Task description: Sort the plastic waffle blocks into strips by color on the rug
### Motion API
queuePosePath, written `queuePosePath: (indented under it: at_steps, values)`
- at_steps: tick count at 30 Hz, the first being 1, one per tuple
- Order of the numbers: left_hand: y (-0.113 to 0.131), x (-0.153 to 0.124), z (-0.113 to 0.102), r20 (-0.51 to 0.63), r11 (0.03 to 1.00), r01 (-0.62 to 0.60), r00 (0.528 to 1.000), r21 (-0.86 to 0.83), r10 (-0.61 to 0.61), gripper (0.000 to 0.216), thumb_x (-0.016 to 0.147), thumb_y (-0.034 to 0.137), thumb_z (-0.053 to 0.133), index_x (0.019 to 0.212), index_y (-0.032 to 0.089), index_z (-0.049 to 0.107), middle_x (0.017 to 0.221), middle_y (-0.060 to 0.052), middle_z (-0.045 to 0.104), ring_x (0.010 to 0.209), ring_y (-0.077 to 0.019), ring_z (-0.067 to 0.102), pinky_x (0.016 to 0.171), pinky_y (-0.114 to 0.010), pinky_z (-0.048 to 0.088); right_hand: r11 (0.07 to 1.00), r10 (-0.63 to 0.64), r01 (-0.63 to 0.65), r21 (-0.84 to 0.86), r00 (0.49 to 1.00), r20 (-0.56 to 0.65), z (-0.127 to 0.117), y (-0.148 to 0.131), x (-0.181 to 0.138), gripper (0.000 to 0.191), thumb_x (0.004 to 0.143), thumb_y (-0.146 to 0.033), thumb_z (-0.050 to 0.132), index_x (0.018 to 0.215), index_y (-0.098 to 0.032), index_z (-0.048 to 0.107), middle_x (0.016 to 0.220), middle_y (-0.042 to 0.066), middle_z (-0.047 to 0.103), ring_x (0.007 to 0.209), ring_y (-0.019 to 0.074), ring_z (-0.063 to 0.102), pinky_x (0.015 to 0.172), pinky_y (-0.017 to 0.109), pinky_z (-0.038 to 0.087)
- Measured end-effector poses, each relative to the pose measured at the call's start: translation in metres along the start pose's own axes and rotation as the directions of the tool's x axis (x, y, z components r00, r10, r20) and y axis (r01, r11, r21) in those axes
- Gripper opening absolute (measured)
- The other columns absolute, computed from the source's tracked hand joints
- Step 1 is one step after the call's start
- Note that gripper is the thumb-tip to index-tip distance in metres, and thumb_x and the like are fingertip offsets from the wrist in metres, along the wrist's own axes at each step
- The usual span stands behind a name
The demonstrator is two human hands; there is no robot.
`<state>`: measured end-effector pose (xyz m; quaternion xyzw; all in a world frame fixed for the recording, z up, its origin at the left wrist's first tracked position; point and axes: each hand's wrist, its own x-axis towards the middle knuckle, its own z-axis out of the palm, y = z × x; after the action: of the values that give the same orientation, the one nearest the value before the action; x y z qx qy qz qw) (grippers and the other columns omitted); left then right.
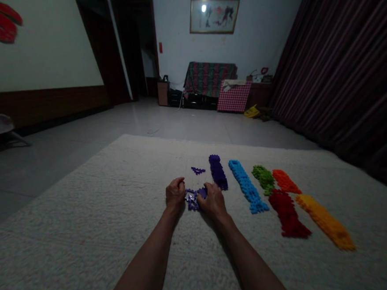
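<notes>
Both my hands rest on a cream shaggy rug, closed on a small cluster of purple interlocking pieces between them. My left hand pinches the cluster's left side with curled fingers. My right hand grips its right side. Just beyond my right hand lies a long purple strip of joined pieces. A couple of loose purple pieces lie a little further out on the rug.
To the right lie strips of joined pieces: blue, green, orange, red and yellow. A dark striped curtain lines the right. A covered cabinet stands at the far wall.
</notes>
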<state>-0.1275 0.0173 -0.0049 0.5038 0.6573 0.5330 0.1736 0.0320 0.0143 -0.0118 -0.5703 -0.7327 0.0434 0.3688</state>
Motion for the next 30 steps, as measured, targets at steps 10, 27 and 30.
queuePosePath:
  at_steps: [10, 27, 30]
  values:
    - [0.000, 0.000, 0.000, -0.011, 0.999, 0.024, 1.000, -0.024, -0.024, 0.032, 0.080, 0.019, 0.050, 0.097, 0.018, 0.076, 0.099, -0.008, 0.078, 0.095, -0.0208, 0.072, 0.092, -0.034, 0.054, 0.979, 0.137, -0.076, 0.187, 0.930, -0.341, -0.028, 0.036, 0.013, 0.041, 0.081, -0.039, 0.061, 0.116, -0.017, 0.057, 0.112, 0.015, 0.061, 0.107, 0.0289, 0.056, 0.095, 0.046, 0.047]
    - [0.001, 0.009, -0.021, 0.177, 0.997, -0.020, 0.984, 0.075, 0.006, 0.032, 0.077, 0.019, 0.054, 0.100, 0.018, 0.077, 0.094, -0.008, 0.078, 0.087, -0.0201, 0.071, 0.083, -0.031, 0.055, 0.984, 0.054, 0.012, 0.177, 0.930, -0.363, -0.031, 0.026, 0.011, 0.029, 0.087, -0.031, 0.051, 0.111, -0.018, 0.062, 0.109, 0.013, 0.064, 0.105, 0.0260, 0.060, 0.094, 0.043, 0.049]
    - [0.000, 0.009, -0.036, 0.318, 0.986, -0.078, 0.948, 0.145, 0.028, 0.026, 0.076, 0.023, 0.058, 0.092, 0.019, 0.078, 0.082, -0.006, 0.077, 0.076, -0.0181, 0.070, 0.072, -0.027, 0.053, 0.951, -0.046, 0.105, 0.292, 0.978, -0.204, -0.027, 0.013, 0.007, 0.023, 0.088, -0.027, 0.049, 0.100, -0.020, 0.066, 0.094, 0.008, 0.070, 0.083, 0.0200, 0.066, 0.079, 0.033, 0.053]
